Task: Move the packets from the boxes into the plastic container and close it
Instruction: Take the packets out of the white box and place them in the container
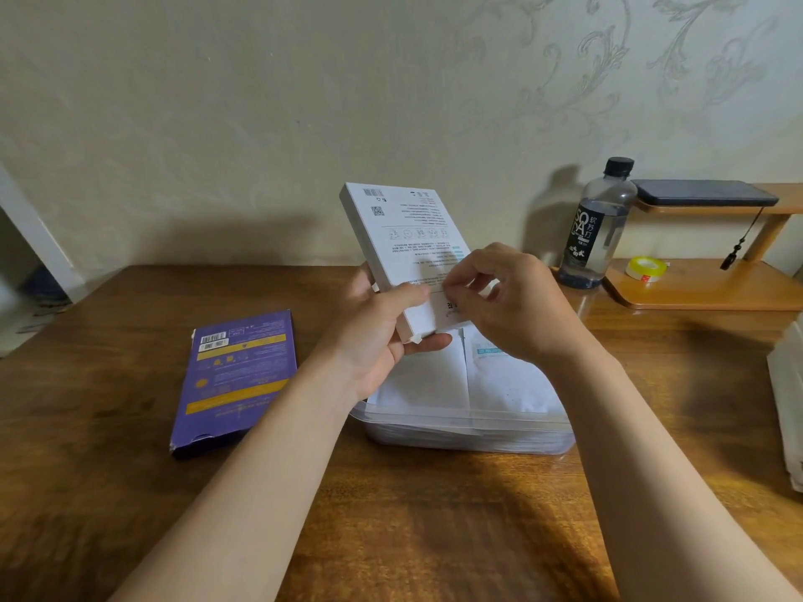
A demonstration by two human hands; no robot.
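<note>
My left hand (382,328) grips the lower end of a white box (404,236), held tilted above the table with its printed back facing me. My right hand (508,297) pinches a white flap or packet edge (449,312) at the box's lower opening. Directly below sits the clear plastic container (467,432), open, with white packets (491,384) lying inside it. A purple box (237,378) lies flat on the table to the left, its near end open.
The wooden table (391,514) runs to the wall. At the back right stand a water bottle (597,228), a small wooden shelf (717,288) with a tape roll (646,268), and a phone (704,192) on top. White sheets (788,397) lie at the right edge.
</note>
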